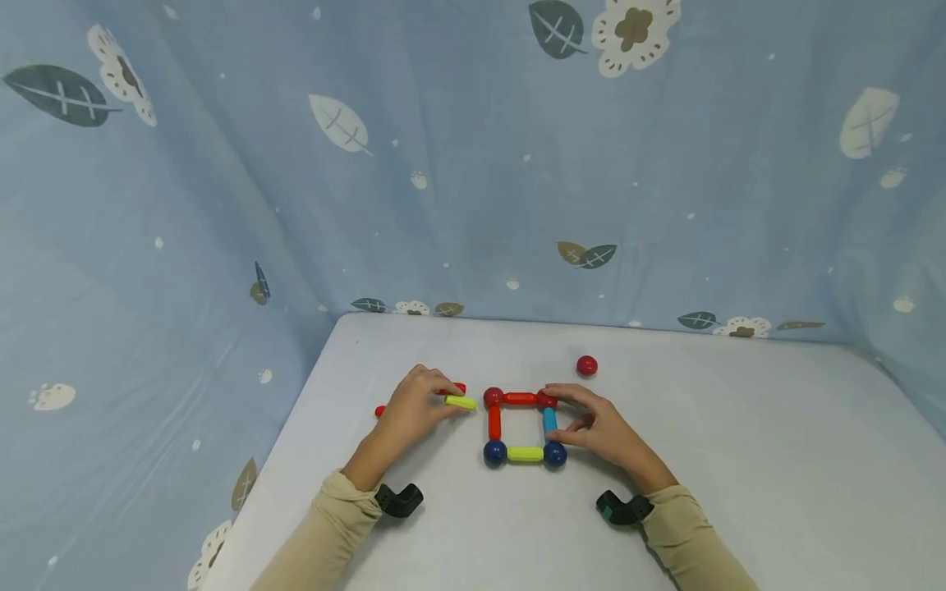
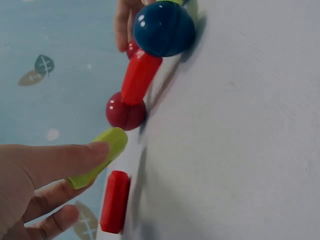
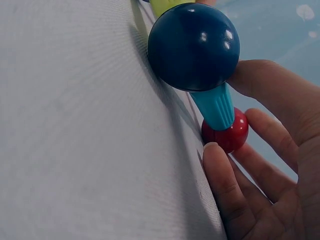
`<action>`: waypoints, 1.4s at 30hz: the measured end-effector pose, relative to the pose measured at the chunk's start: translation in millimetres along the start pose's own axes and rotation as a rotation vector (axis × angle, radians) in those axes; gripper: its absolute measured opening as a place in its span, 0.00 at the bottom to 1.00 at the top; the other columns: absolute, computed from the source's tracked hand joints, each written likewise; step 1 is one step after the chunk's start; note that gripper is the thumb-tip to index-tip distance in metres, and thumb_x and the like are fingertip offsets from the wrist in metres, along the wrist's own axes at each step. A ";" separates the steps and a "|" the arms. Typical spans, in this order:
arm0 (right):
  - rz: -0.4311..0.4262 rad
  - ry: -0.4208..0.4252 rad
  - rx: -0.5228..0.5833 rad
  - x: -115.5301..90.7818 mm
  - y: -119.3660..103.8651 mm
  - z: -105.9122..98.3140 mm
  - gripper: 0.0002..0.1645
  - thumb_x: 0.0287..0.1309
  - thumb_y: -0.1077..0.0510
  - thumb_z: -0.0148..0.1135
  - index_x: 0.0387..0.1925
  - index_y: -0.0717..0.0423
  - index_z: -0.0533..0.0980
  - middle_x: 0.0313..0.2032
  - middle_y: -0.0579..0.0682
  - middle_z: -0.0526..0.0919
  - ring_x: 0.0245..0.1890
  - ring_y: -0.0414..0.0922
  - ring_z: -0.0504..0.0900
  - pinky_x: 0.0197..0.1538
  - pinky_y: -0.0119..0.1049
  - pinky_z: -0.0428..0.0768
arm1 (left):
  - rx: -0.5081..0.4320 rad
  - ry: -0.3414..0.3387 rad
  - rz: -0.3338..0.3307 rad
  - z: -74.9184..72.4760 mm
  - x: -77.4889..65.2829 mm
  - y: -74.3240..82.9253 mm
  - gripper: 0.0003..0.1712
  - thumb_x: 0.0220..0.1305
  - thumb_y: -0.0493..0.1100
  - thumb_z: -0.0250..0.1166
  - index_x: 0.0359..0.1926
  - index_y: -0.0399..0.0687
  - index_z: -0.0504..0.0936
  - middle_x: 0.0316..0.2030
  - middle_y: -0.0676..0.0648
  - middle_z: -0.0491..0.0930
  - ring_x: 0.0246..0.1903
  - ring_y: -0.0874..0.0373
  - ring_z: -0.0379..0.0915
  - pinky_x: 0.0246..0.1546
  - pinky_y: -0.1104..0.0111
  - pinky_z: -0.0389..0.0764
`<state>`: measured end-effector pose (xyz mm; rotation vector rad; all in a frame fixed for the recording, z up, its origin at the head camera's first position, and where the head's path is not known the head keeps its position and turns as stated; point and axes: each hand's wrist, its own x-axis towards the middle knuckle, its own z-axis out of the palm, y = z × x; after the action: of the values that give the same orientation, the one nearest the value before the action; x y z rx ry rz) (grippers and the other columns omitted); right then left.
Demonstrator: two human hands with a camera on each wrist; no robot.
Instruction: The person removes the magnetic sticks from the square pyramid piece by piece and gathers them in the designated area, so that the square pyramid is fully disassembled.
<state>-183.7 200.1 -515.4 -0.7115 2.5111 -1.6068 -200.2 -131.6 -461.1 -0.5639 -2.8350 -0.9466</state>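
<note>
At the desk [image 1: 709, 468], we record fingers [image 2: 50, 199] of the left hand [image 1: 409, 408] pinching a lime rod [image 1: 461, 403], those of the right hand [image 1: 608, 428] gripping a ball-and-rod square [image 1: 525, 454].

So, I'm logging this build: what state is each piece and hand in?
Left hand: pinches the spare yellow rod
Spare yellow rod: held, unattached
Right hand: holds the right side of the square frame
Square frame: closed on four sides
Spare red ball: loose
Spare red rods: loose near the left hand
</note>
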 end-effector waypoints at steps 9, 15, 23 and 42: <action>-0.009 0.002 -0.005 0.1 -2.9 -1.9 0.38 0.54 0.58 0.79 0.67 0.52 0.75 0.69 0.58 0.75 0.64 0.55 0.76 0.44 0.33 0.87 | 0.030 -0.047 -0.035 5.7 4.0 -5.6 0.13 0.52 0.42 0.82 0.41 0.51 0.92 0.40 0.52 0.89 0.41 0.56 0.73 0.44 0.63 0.73; -0.012 0.003 -0.019 0.9 -2.2 -2.6 0.39 0.54 0.58 0.79 0.67 0.51 0.75 0.69 0.59 0.75 0.63 0.57 0.77 0.44 0.33 0.87 | 0.053 -0.045 -0.041 9.6 4.6 -6.9 0.13 0.51 0.42 0.82 0.40 0.51 0.93 0.39 0.53 0.89 0.40 0.58 0.73 0.45 0.62 0.75; -0.014 0.002 -0.007 0.6 -1.1 -2.9 0.38 0.54 0.59 0.79 0.67 0.52 0.75 0.69 0.59 0.75 0.63 0.56 0.77 0.44 0.33 0.87 | 0.086 -0.039 -0.032 10.4 3.8 -4.3 0.13 0.52 0.41 0.82 0.40 0.51 0.93 0.39 0.52 0.89 0.41 0.56 0.76 0.48 0.59 0.75; -0.002 -0.012 0.019 0.0 0.5 -0.8 0.40 0.51 0.60 0.81 0.66 0.54 0.75 0.65 0.58 0.77 0.60 0.54 0.77 0.44 0.35 0.87 | 0.041 -0.028 0.005 9.9 -0.4 -0.7 0.13 0.53 0.42 0.81 0.41 0.49 0.92 0.38 0.52 0.89 0.42 0.54 0.81 0.51 0.55 0.77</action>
<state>-184.1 200.9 -515.4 -0.7196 2.4839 -1.6200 -199.9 -126.3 -469.5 -0.5841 -2.8693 -0.8843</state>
